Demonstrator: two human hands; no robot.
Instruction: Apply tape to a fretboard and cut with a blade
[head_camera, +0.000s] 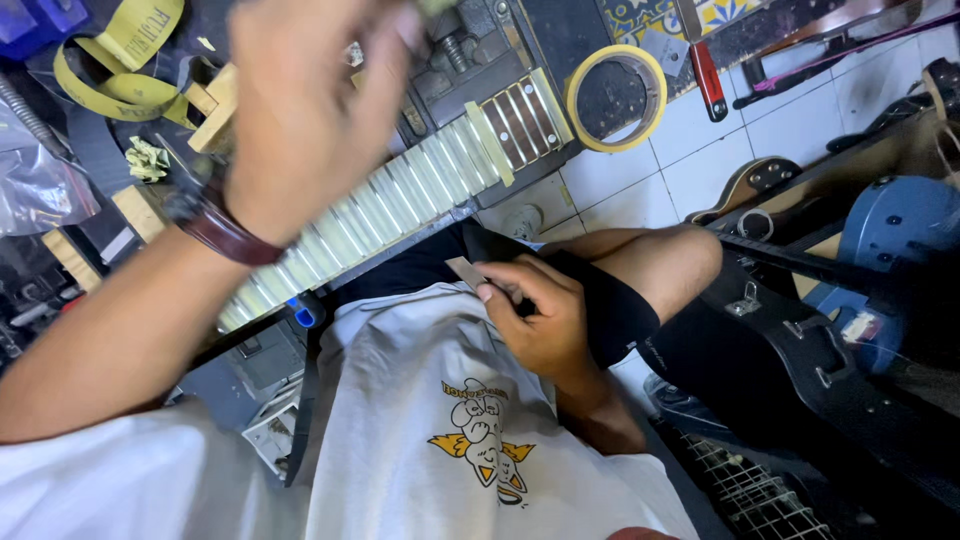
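A small flat blade (466, 271) is pinched in the right hand (540, 315); the left hand (300, 110) is blurred, its grip unreadable, so the taped guitar neck (400, 195) could be nicked.

A small flat grey metal piece (466, 272) is pinched at one end, angled upward over the lap. A guitar neck (400, 205), its fretboard masked in pale tape between frets, is laid diagonally across the workbench.

Tape roll (617, 97) and clamp (707, 75) crowd the guitar neck's (400, 195) far end; tiled floor (700, 140) beside lies open
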